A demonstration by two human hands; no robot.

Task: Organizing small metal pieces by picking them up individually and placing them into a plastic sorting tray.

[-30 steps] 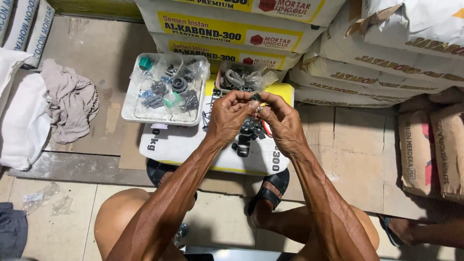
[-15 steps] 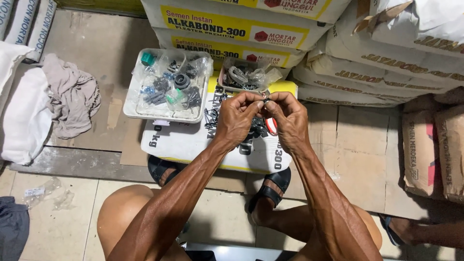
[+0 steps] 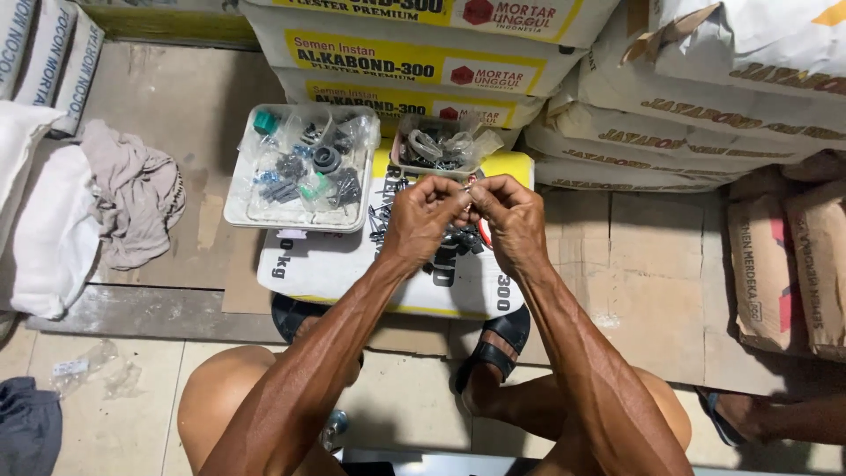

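My left hand (image 3: 425,216) and my right hand (image 3: 511,216) meet fingertip to fingertip over a white and yellow sack (image 3: 352,264) that lies flat in front of me. Both pinch one small metal part (image 3: 473,187), too small to make out. Under the hands, a scatter of small dark screws and fittings (image 3: 458,242) lies on the sack. Just beyond the fingertips stands a small clear tub of metal bits (image 3: 441,145). To its left sits a white tray (image 3: 256,211) with bagged grey, blue and green fittings.
Stacked cement sacks (image 3: 423,62) rise behind the tray, more sacks (image 3: 723,97) at the right and brown ones (image 3: 793,264) lower right. Crumpled cloth (image 3: 132,198) lies at left. My sandalled feet (image 3: 493,353) rest on the tiled floor. Another person's foot (image 3: 749,419) shows at bottom right.
Both hands stay pinched together on the small part; they sit slightly further right and lower over the sack, the fingers working at it. Nothing else has moved.
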